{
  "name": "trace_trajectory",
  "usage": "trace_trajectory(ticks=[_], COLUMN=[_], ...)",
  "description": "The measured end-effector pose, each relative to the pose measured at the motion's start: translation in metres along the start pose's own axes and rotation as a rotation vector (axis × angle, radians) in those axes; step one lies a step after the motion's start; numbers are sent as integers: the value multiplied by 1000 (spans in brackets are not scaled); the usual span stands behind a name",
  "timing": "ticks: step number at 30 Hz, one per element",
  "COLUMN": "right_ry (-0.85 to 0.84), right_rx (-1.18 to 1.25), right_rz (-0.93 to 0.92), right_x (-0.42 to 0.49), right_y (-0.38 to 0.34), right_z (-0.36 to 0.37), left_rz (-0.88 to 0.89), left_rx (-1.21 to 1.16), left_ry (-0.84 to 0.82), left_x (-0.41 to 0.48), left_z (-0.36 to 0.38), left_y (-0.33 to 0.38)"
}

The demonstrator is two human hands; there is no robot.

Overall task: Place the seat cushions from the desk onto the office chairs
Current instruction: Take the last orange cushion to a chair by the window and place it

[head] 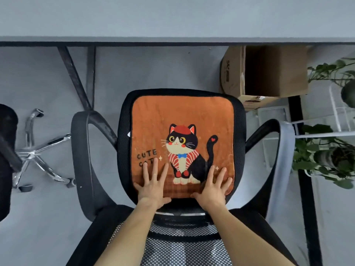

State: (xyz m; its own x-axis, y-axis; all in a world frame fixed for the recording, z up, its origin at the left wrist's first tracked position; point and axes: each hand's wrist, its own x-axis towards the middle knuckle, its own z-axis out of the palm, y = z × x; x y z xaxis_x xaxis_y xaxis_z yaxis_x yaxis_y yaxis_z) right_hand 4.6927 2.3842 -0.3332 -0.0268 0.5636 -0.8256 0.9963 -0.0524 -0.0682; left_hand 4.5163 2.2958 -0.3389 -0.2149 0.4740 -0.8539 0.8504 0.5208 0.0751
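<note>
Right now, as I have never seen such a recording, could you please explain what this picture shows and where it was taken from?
There is no machine here: a person works with two bare hands. The one picture comes from a camera worn on the person's head, looking forward and down, so the arms reach in from the bottom edge. The left hand and the right hand lie flat, fingers spread, on the near edge of an orange cushion with a cat printed on it. The cushion lies on the seat of a black chair. Neither hand grips anything; they only press on the cushion. Along the top runs the grey desk, with a cardboard box beneath it. Plants stand on the right, and a second chair shows on the left.
</note>
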Motion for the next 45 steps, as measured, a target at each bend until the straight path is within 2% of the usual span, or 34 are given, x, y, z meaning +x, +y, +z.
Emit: trace_trajectory(ticks=[13, 19, 22, 24, 27, 28, 30, 32, 36, 40, 45], right_ry=[56, 26, 108, 188, 339, 373, 401, 414, 460, 469, 464], right_rx=[-235, -254, -135, -43, 152, 222, 319, 350, 384, 420, 435], right_rz=[-51, 4, 11, 19, 23, 33, 89, 132, 186, 216, 231], right_x=[20, 11, 13, 22, 36, 40, 45, 49, 54, 62, 70], right_y=[5, -12, -20, -22, -14, -10, -2, 3, 3, 7, 9], right_z=[3, -25, -56, -73, -85, -85, -84, -79, -82, -84, -87], left_rz=[-72, 13, 60, 46, -162, -254, -393, -440, -454, -446, -433], left_rx=[55, 47, -8, -151, -401, -471, -562, -512, -451, -423, -500], left_ry=[64, 38, 64, 190, 474, 520, 488, 457, 529, 529, 588], left_x=[13, 3, -1, 3, 17, 23, 30, 34, 37, 40, 47], left_z=[22, 1, -20, -37, -56, -60, -64, -64, -67, -76, -82], left_y=[16, 8, -2, -10, -25, -30, -38, -41, -46, -56, -62])
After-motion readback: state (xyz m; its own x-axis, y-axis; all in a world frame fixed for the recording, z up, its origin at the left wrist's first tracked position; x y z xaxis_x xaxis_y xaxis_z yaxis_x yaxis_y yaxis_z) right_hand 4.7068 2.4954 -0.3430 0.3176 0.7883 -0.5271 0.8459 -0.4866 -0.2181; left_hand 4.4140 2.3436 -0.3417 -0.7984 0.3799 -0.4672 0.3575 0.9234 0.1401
